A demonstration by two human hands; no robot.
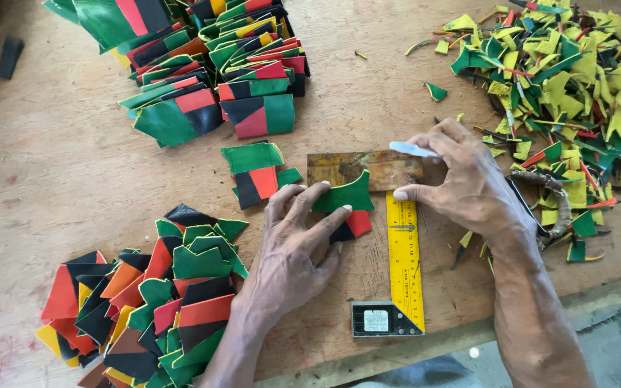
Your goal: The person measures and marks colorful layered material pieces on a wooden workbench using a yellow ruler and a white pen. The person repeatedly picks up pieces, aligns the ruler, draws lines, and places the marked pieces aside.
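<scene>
My left hand (292, 248) presses flat on a green, red and black patchwork piece (348, 208) lying on the wooden table (66, 172). A brown rectangular template (364, 169) lies across the piece's top edge. My right hand (461, 179) holds a small white marker (412, 149) between its fingers and rests on the template's right end, thumb beside the yellow try square (404, 266). The square's blade runs down from the template to its black stock near the table edge.
Another patchwork piece (256, 172) lies just left of the template. Stacks of green, red and black pieces (217, 65) sit at the back, a loose pile (145, 302) at front left. Yellow and green offcuts (562, 79) heap at the right. A black block (10, 57) lies far left.
</scene>
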